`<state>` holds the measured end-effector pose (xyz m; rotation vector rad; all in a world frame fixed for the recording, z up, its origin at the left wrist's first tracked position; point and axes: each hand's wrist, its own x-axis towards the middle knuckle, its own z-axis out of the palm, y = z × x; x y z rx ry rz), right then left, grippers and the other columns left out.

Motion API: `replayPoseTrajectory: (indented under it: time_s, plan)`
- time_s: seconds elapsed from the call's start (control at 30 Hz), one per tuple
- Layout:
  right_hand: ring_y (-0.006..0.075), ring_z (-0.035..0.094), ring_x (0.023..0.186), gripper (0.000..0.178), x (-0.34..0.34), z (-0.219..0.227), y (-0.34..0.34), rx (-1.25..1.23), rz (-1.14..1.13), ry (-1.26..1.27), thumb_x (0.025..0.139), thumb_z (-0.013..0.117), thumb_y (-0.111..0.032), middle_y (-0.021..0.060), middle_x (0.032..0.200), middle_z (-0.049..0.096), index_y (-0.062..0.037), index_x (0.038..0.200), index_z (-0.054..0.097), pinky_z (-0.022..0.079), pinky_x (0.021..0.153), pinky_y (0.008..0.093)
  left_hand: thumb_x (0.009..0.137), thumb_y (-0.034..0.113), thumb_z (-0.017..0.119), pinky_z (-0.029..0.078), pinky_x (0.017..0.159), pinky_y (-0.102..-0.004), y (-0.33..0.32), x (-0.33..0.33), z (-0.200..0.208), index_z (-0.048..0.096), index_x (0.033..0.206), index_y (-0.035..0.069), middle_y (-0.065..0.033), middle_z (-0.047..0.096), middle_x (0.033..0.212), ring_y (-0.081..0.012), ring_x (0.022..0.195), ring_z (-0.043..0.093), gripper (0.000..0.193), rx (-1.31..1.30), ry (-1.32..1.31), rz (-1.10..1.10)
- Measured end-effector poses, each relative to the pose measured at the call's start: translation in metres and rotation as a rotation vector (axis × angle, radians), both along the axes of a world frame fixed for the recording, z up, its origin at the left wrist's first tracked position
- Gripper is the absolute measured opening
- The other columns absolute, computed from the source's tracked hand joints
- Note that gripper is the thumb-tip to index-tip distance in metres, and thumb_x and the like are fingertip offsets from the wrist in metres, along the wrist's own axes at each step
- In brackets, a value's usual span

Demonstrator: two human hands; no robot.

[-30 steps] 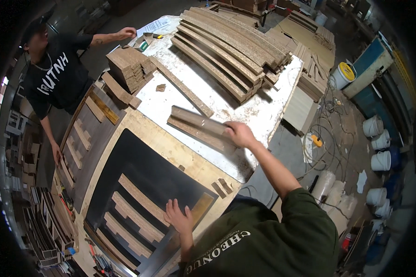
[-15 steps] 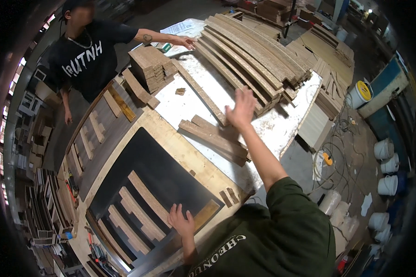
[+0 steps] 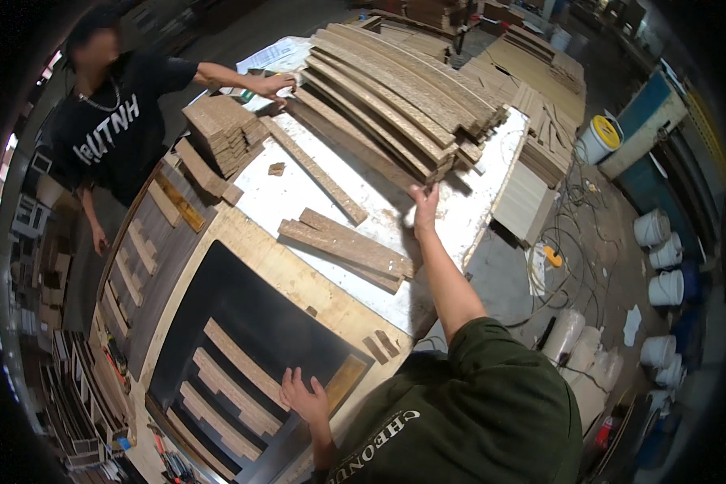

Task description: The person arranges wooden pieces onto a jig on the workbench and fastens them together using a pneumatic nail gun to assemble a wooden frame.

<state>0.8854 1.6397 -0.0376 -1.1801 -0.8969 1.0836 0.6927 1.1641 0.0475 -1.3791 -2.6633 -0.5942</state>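
From my remote seat, I have the bare right hand (image 3: 426,211) clamped on one end of a long brown particleboard strip (image 3: 348,139), which runs along the near side of the tall stack of curved tan boards (image 3: 403,85) on the white-topped counter (image 3: 258,190). A co-worker's hand (image 3: 273,85) is at the strip's other end, by the stack's left end. Nearer me than the stack, two overlapping brown planks (image 3: 339,242) lie. Well apart from the stack, my bare left hand (image 3: 305,397), fingers apart, is over pale wooden slats (image 3: 248,363) on a glossy black panel (image 3: 242,282).
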Motion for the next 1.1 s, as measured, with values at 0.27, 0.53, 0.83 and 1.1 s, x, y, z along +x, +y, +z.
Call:
replayPoseTrajectory:
  time_s: [0.27,0.53,0.83,1.1]
  plan:
    - [0.0334,0.042,0.121,0.092,-0.021,0.002,-0.041,0.084,0.055,-0.087,0.073,0.075,-0.039,0.0252,0.132,0.038,0.0092,0.136,0.027,0.034,0.103,0.0387,0.081,0.021,0.060,0.027,0.102,-0.0480,-0.006,-0.003,-0.004,0.054,0.116,0.004,-0.0163,0.049,0.127,-0.0327,0.119,0.044,0.040,-0.029,0.056,-0.043]
    - [0.0339,0.037,0.129,0.096,0.001,0.036,-0.082,0.116,0.430,-0.280,0.076,0.072,-0.041,0.0258,0.140,0.032,0.0045,0.142,0.019,0.031,0.107,0.0388,0.086,0.028,0.055,0.027,0.102,-0.0480,-0.004,-0.002,-0.003,0.055,0.117,0.005,-0.0167,0.050,0.128,-0.0338,0.119,0.045,0.039,-0.044,0.051,-0.016]
    - [0.0197,0.059,0.093,0.038,0.068,0.143,0.020,0.240,-0.157,-0.237,0.090,0.058,-0.032,0.0122,0.102,0.064,-0.0005,0.110,0.059,0.046,0.083,0.0311,0.087,0.029,0.054,0.027,0.101,-0.0494,-0.011,-0.006,-0.006,0.056,0.115,0.004,-0.0161,0.050,0.127,-0.0338,0.116,0.046,0.037,-0.009,0.072,-0.025]
    - [0.0324,0.061,0.104,0.085,-0.004,0.225,0.029,-0.086,0.548,-1.331,0.059,0.077,-0.056,0.0223,0.113,0.062,0.0064,0.113,0.056,0.049,0.089,0.0381,0.083,0.024,0.057,0.028,0.101,-0.0489,-0.009,-0.005,-0.002,0.056,0.117,0.006,-0.0160,0.050,0.127,-0.0354,0.116,0.045,0.038,-0.003,0.026,-0.006]
